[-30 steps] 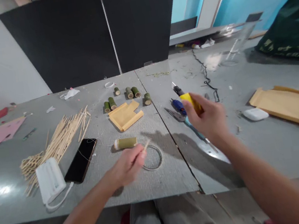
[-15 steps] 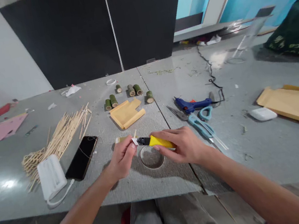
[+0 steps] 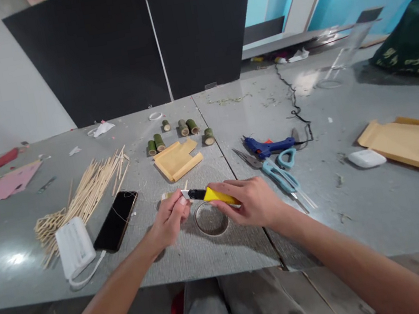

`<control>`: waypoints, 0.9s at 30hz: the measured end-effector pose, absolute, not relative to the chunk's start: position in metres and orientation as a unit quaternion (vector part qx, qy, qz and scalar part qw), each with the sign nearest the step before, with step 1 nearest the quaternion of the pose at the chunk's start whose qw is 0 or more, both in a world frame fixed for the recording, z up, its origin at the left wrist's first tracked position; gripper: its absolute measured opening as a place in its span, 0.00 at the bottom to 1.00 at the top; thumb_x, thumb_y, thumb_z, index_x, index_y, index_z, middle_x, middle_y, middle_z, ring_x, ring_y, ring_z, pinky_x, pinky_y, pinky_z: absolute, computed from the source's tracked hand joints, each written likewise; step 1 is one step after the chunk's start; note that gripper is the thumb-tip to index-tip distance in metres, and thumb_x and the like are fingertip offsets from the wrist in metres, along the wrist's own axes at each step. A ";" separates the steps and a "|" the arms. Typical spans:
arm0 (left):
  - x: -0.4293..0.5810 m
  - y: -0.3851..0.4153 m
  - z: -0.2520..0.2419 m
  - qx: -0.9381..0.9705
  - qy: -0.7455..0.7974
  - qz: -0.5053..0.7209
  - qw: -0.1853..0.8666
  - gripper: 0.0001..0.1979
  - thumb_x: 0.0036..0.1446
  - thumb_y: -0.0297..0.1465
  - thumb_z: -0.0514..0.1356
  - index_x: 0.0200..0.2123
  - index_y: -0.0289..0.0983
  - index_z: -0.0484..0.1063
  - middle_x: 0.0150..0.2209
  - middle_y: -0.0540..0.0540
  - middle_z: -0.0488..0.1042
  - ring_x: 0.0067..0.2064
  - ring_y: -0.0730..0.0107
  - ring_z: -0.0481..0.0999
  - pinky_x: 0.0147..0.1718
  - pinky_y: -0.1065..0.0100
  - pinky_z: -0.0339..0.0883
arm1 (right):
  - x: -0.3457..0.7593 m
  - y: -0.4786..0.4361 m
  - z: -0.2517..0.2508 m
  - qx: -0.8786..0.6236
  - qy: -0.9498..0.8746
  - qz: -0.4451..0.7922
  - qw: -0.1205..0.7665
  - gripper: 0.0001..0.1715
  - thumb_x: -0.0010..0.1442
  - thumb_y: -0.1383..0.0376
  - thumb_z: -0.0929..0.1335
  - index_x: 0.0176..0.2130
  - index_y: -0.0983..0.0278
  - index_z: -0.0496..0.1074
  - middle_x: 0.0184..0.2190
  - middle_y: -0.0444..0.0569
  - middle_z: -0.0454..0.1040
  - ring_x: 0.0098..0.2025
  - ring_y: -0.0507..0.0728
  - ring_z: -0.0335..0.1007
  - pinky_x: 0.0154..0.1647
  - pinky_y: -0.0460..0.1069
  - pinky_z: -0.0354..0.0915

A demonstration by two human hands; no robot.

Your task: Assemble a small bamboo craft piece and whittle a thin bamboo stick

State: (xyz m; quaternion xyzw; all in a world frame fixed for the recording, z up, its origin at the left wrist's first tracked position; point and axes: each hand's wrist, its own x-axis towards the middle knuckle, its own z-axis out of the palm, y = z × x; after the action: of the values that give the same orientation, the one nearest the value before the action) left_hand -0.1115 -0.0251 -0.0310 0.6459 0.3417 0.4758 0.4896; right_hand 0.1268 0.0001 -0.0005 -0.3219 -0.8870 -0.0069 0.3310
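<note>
My right hand point(image 3: 251, 198) is wrapped round a yellow utility knife point(image 3: 222, 196), whose blade points left. Its blade reaches the fingertips of my left hand point(image 3: 169, 220), which are pinched together. A short tip of a thin wooden stick point(image 3: 186, 184) pokes up beside the blade; the rest of it is hidden by the fingers. Just below the knife, a thin ring point(image 3: 215, 235) lies flat on the table. Behind my left fingers there is a small yellowish piece point(image 3: 166, 196), partly covered.
To the left lie a bundle of wooden sticks point(image 3: 91, 185), a phone point(image 3: 116, 221) and a white power bank point(image 3: 75, 246). Cut bamboo pieces point(image 3: 159, 143) and a folded cardboard tray point(image 3: 178, 160) stand ahead. Rightward are a blue glue gun point(image 3: 267, 145), scissors point(image 3: 282, 176) and pliers point(image 3: 248, 158).
The knife and my right hand have shifted slightly left, bringing the blade further over my left fingertips. Both hands keep their grip, and the view has moved a little.
</note>
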 end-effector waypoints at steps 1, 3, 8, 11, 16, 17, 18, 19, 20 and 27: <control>-0.111 -0.027 -0.031 0.654 0.340 0.469 0.487 0.20 0.72 0.41 0.49 0.27 0.41 0.52 0.21 0.57 0.52 0.23 0.75 0.51 0.23 0.68 0.48 | 0.130 0.004 0.000 -0.340 -0.879 -0.015 0.335 0.21 0.70 0.55 0.64 0.52 0.65 0.76 0.34 0.50 0.83 0.24 0.52 0.74 0.23 0.47 0.57; -0.109 -0.030 -0.030 0.677 0.327 0.450 0.481 0.20 0.73 0.40 0.49 0.27 0.41 0.52 0.22 0.56 0.53 0.23 0.75 0.52 0.24 0.68 0.48 | 0.140 0.013 0.001 -0.396 -0.841 -0.047 0.366 0.21 0.71 0.55 0.63 0.49 0.66 0.78 0.29 0.49 0.82 0.19 0.51 0.69 0.21 0.47 0.57; -0.107 -0.031 -0.033 0.684 0.308 0.456 0.479 0.21 0.73 0.39 0.48 0.26 0.40 0.54 0.22 0.55 0.55 0.24 0.74 0.54 0.26 0.67 0.50 | 0.154 0.018 0.005 -0.394 -0.800 -0.058 0.449 0.20 0.69 0.57 0.66 0.52 0.68 0.76 0.33 0.53 0.82 0.24 0.51 0.72 0.24 0.46 0.61; -0.110 -0.028 -0.034 0.667 0.322 0.466 0.485 0.22 0.74 0.41 0.46 0.26 0.40 0.55 0.22 0.54 0.55 0.25 0.73 0.55 0.26 0.66 0.50 | 0.143 0.008 0.004 -0.313 -0.859 0.004 0.406 0.19 0.69 0.59 0.66 0.53 0.67 0.75 0.35 0.51 0.82 0.24 0.50 0.71 0.24 0.45 0.60; -0.110 -0.029 -0.031 0.668 0.340 0.461 0.475 0.20 0.74 0.43 0.46 0.29 0.40 0.57 0.24 0.54 0.56 0.25 0.72 0.54 0.26 0.66 0.50 | 0.132 0.000 0.001 -0.262 -0.897 0.007 0.357 0.20 0.69 0.59 0.66 0.55 0.68 0.74 0.32 0.49 0.81 0.23 0.49 0.69 0.23 0.46 0.56; -0.109 -0.030 -0.030 0.669 0.346 0.461 0.469 0.20 0.74 0.43 0.46 0.29 0.40 0.56 0.24 0.54 0.55 0.25 0.72 0.54 0.26 0.66 0.50 | 0.132 0.000 0.001 -0.263 -0.898 0.006 0.353 0.20 0.70 0.59 0.66 0.55 0.69 0.74 0.32 0.48 0.80 0.23 0.49 0.69 0.23 0.46 0.56; -0.109 -0.030 -0.030 0.672 0.352 0.459 0.462 0.20 0.74 0.43 0.46 0.29 0.40 0.56 0.23 0.55 0.55 0.25 0.72 0.53 0.26 0.65 0.50 | 0.133 0.000 0.001 -0.264 -0.899 0.006 0.349 0.20 0.70 0.59 0.66 0.55 0.69 0.74 0.31 0.48 0.80 0.23 0.49 0.69 0.23 0.46 0.56; -0.109 -0.031 -0.029 0.678 0.358 0.457 0.452 0.20 0.74 0.43 0.45 0.29 0.40 0.55 0.23 0.55 0.55 0.25 0.72 0.53 0.26 0.65 0.50 | 0.134 0.000 0.001 -0.266 -0.900 0.005 0.346 0.20 0.70 0.58 0.66 0.55 0.69 0.74 0.31 0.48 0.80 0.24 0.49 0.69 0.24 0.46 0.56; -0.110 -0.031 -0.029 0.687 0.365 0.450 0.439 0.20 0.74 0.42 0.45 0.30 0.40 0.56 0.23 0.55 0.55 0.25 0.72 0.53 0.27 0.65 0.50 | 0.134 0.000 0.001 -0.267 -0.901 0.006 0.342 0.20 0.70 0.58 0.66 0.55 0.69 0.74 0.32 0.48 0.80 0.24 0.49 0.70 0.24 0.46 0.56; -0.116 -0.031 -0.027 0.740 0.380 0.413 0.370 0.18 0.74 0.38 0.44 0.30 0.40 0.54 0.25 0.53 0.59 0.26 0.72 0.57 0.27 0.65 0.51 | 0.133 0.001 0.002 -0.293 -0.900 0.000 0.321 0.21 0.70 0.56 0.65 0.54 0.66 0.75 0.34 0.49 0.82 0.26 0.51 0.74 0.24 0.47 0.56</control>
State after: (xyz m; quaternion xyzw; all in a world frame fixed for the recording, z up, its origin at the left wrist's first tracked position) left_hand -0.1158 -0.0306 -0.0270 0.7403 0.3804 0.4129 0.3698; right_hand 0.1331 0.0011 0.0017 -0.2935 -0.9005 0.0000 0.3210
